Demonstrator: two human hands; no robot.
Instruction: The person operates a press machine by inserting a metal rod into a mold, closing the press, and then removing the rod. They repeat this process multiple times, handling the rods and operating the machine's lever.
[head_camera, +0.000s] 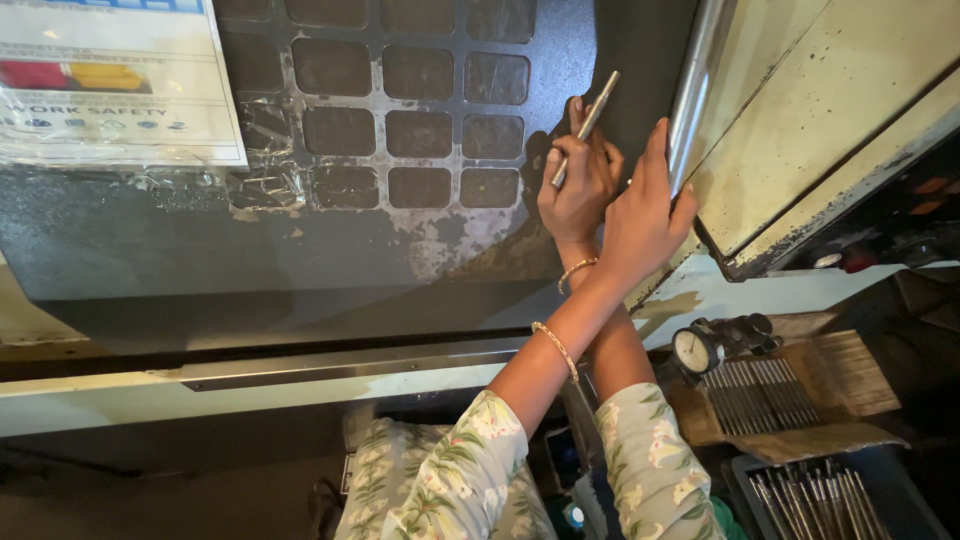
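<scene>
Against grimy machine door (400, 250): pinched thin steel rod (590, 118) mid-length in right fingers (565, 150); left fingers (655, 150) together, flat on door edge. Light, stiff, probably slick.

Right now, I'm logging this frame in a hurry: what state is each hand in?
Left hand: open, fingers flat against the metal door edge.
Right hand: closed, holding a thin metal rod.

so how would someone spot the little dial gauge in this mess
Start at the big dark machine door with the grid of square holes and drop to the lower right, past the person's crossed arms. On the cardboard beside the row of thin metal rods sits the dial gauge, the only round, white-faced thing there.
</scene>
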